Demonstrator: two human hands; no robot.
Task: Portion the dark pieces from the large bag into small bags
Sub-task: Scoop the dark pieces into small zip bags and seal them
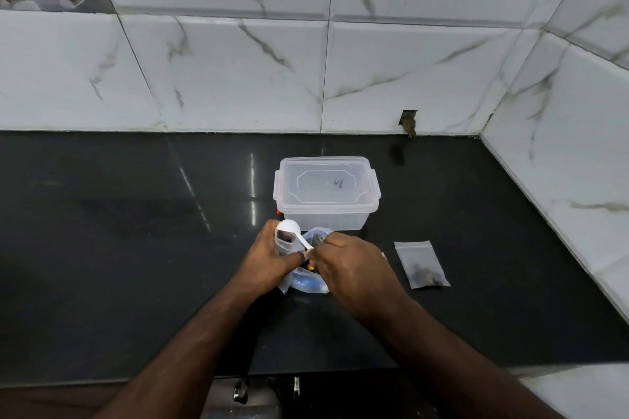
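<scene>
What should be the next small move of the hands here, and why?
Probably tip the white spoon so its pieces drop into the small bag: the left hand holds that bag open, and the right hand has the spoon at its mouth.

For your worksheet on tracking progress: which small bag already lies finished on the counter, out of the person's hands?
The small bag right of the hands, flat on the black counter with dark pieces inside; the other is held at the left hand.

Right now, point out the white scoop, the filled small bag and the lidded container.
white scoop [288, 225]: head view, on its rounded bowl.
filled small bag [422, 265]: head view, on its clear middle.
lidded container [326, 183]: head view, on its lid.
</scene>
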